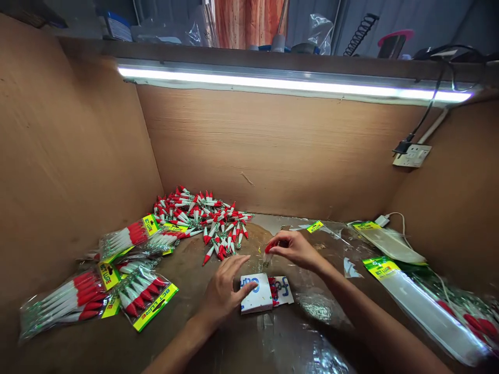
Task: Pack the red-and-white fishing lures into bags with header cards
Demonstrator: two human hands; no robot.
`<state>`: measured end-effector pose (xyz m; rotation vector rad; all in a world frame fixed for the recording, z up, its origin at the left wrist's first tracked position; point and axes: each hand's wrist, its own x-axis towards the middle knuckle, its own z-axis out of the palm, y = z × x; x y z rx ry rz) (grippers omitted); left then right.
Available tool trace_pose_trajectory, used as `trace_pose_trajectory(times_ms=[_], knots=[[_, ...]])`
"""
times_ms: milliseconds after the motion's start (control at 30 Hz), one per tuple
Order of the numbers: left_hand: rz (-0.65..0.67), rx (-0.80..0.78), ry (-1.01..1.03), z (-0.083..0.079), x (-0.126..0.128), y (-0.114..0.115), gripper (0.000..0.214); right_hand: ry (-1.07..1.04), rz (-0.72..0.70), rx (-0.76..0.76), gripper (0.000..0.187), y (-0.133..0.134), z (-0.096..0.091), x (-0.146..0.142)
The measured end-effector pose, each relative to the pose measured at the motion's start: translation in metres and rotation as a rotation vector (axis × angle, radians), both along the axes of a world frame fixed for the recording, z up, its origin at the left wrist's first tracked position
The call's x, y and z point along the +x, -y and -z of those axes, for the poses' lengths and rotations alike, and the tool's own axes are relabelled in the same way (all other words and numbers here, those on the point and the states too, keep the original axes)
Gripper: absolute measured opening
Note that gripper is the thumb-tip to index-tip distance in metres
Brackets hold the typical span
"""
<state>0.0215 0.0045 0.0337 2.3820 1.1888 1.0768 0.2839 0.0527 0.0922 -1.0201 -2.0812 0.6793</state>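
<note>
My right hand [295,250] pinches the red end of a fishing lure [267,259], whose pale lower part hangs blurred above the table. Fingers apart, my left hand [224,283] is beside a small white box [255,294] with blue writing; its thumb overlaps the box's face, and I cannot tell whether it touches. Red pieces show in the open right part of the box [281,291]. Behind my left hand spreads a heap of red and white lures [202,213] with green tinsel tails.
Clear packs of lures [142,293] with yellow-green labels lie on the left. Labelled plastic sleeves [421,306] lie at the right, near a white cable [403,226]. A loose label [315,226] rests at the back. Wooden walls enclose the table beneath a tube light [296,85].
</note>
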Motion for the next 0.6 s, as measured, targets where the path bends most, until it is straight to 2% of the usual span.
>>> trace_pose_trajectory(times_ms=[133, 233, 433, 600], knots=[[-0.022, 0.066, 0.048, -0.013, 0.000, 0.006, 0.030, 0.077, -0.159, 0.168, 0.013, 0.028, -0.007, -0.042], [-0.051, 0.103, 0.036, -0.015, -0.002, 0.007, 0.012, 0.131, -0.162, 0.273, 0.010, 0.034, -0.006, -0.056], [-0.092, 0.162, -0.115, -0.017, -0.006, 0.008, 0.013, 0.171, -0.133, 0.326, 0.009, 0.030, -0.001, -0.056], [-0.106, 0.166, -0.126, -0.014, -0.008, 0.007, 0.016, 0.231, -0.102, 0.375, 0.010, 0.029, 0.002, -0.058]])
